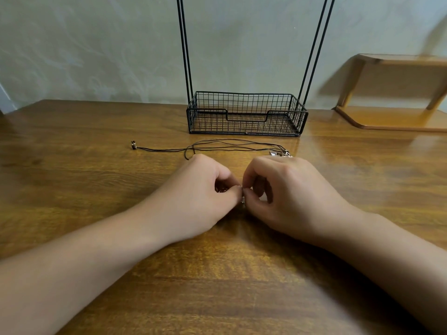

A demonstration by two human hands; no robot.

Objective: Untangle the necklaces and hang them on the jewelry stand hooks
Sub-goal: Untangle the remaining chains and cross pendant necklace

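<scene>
Thin dark cord necklaces (232, 145) lie in long overlapping loops across the middle of the frame, one end with a small clasp (133, 145) reaching left, metal pieces (278, 154) at the right. Just above them stands the black wire jewelry stand (246, 114), its basket base upright, its rods running off the top edge.

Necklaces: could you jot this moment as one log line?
left hand: pinching necklace | right hand: pinching same | black cords: on table | jewelry stand: basket empty
</scene>
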